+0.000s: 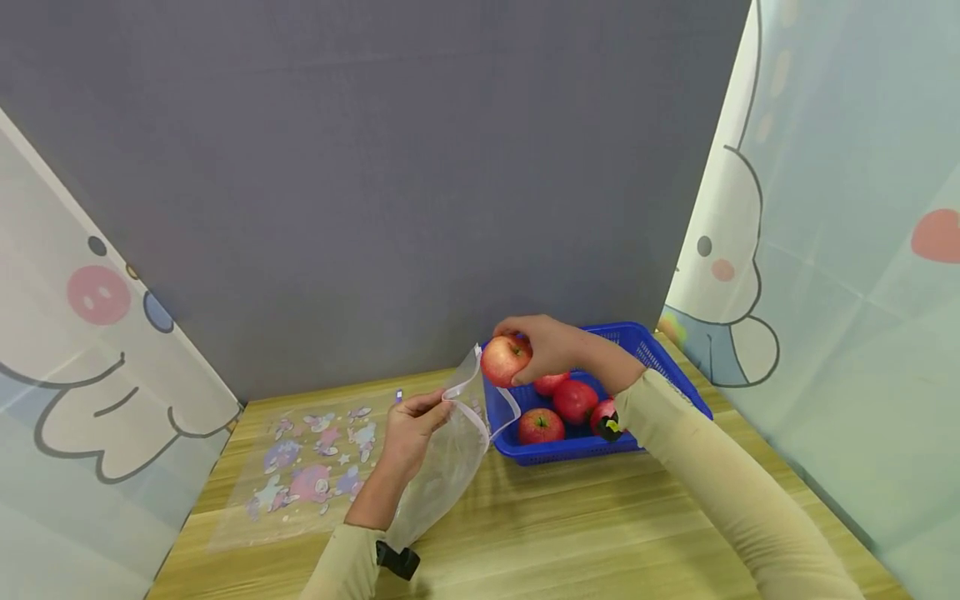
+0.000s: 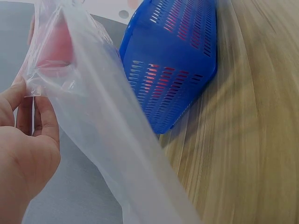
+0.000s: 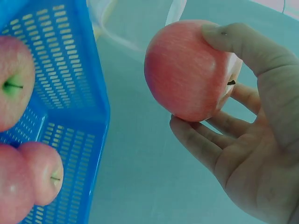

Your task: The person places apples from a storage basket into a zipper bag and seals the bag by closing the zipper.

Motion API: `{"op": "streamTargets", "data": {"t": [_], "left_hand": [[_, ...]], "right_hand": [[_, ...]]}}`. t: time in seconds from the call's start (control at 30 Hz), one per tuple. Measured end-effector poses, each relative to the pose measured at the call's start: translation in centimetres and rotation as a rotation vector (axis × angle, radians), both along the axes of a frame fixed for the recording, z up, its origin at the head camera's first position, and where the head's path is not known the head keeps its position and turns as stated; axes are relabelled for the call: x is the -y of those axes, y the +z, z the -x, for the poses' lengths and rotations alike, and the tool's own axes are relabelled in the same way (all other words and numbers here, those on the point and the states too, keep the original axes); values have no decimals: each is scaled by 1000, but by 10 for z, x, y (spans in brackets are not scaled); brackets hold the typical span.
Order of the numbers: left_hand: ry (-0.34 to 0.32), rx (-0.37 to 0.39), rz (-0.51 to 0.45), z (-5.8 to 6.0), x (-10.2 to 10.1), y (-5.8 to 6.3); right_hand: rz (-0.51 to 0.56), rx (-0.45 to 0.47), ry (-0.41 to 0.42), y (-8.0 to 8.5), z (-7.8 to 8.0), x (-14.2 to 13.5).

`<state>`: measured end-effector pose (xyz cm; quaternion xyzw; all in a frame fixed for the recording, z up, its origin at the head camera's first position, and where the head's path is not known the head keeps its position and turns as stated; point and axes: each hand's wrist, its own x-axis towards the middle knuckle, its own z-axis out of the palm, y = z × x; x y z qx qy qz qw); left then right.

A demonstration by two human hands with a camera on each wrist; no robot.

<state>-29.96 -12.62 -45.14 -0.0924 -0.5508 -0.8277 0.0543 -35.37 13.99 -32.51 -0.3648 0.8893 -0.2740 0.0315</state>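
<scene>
My right hand (image 1: 551,346) grips a red apple (image 1: 505,361) above the left edge of a blue basket (image 1: 577,450). In the right wrist view the thumb lies on top of that apple (image 3: 187,70) and the fingers lie beneath it. My left hand (image 1: 411,429) pinches the rim of a clear plastic bag (image 1: 450,458) with a white edge. The bag's mouth gapes toward the apple, and its body hangs down to the table. Several red apples (image 1: 542,426) sit in the basket.
A clear sheet printed with cartoon figures (image 1: 307,475) lies on the wooden table (image 1: 570,533) at the left. A grey wall (image 1: 375,192) stands behind the table. Curtains with cartoon drawings (image 1: 847,250) hang on both sides.
</scene>
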Motion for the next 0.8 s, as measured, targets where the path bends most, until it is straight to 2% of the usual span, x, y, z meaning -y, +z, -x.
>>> {"op": "streamTargets", "data": {"t": [0.2,0.4,0.63,0.8], "left_hand": [[6,3,-1,0,-1,1],[2,8,-8,1,-2,0],[5,0,4,2,-3,0],[-6,-21,39,2,-3,-2]], "right_hand": [[-22,-21,23,-2,-7,12],[-14,15,49,-6,-17,18],[-91,-57,55,-13,-25,26],[-143,-72,53,-20,-28,31]]}}
